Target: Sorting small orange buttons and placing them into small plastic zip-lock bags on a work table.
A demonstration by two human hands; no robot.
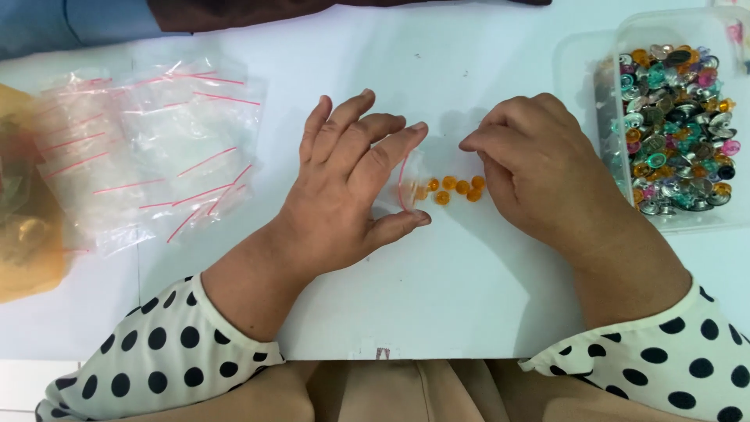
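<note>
My left hand (351, 184) holds a small clear zip bag (405, 184) with a red seal line, its mouth held open toward the right between thumb and forefinger. Several small orange beads (457, 188) lie on the white table (437, 297) just outside the bag's mouth. My right hand (539, 168) rests beside them, fingers curled, its fingertips touching the table above the beads. Whether a bead is pinched in it is hidden.
A pile of empty clear zip bags (156, 148) with red seals lies at the left. A yellowish plastic bag (23, 219) sits at the far left edge. A clear plastic box (680, 125) full of mixed coloured buttons and beads stands at the right.
</note>
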